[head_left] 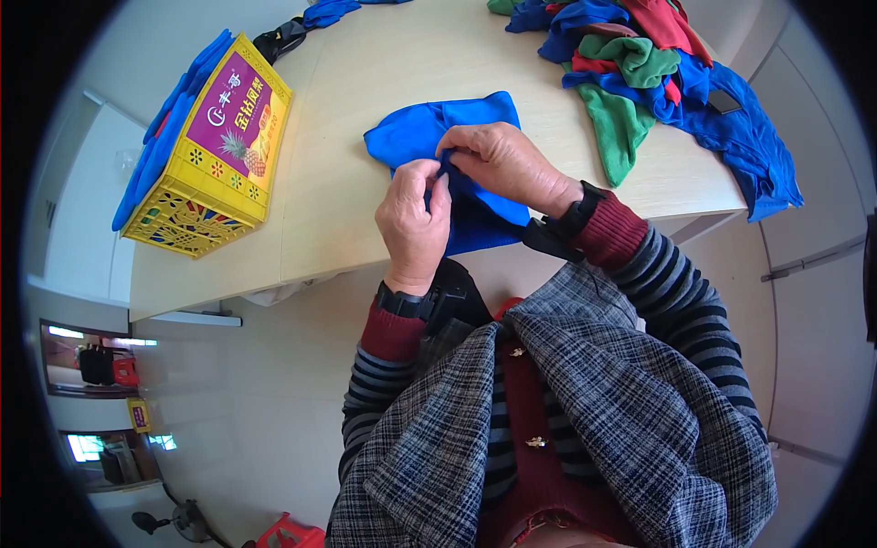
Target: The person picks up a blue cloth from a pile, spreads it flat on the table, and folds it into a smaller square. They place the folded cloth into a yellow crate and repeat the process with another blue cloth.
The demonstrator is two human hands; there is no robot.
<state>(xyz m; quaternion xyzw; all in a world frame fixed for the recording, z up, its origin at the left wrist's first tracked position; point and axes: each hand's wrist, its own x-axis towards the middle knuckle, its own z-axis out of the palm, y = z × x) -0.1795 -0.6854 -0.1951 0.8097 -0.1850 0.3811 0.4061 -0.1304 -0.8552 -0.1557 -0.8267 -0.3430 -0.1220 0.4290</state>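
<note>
A blue piece of fabric (411, 130) lies partly on the table, its near end hanging over the front edge. What kind of garment or cloth it is, I cannot make out. My left hand (411, 224) pinches a fold of it between thumb and fingers. Close beside, my right hand (512, 164) grips the same bunched fold, with thumb and forefinger pressed together. The two sets of fingertips nearly meet over the cloth. Dark straps circle both wrists.
A yellow plastic crate (196, 224) with a purple panel stands at the left, blue fabric over its far side. At the far right a heap of blue, red and green cloths (630, 68) spills over the table edge. A black item (279, 39) lies behind the crate.
</note>
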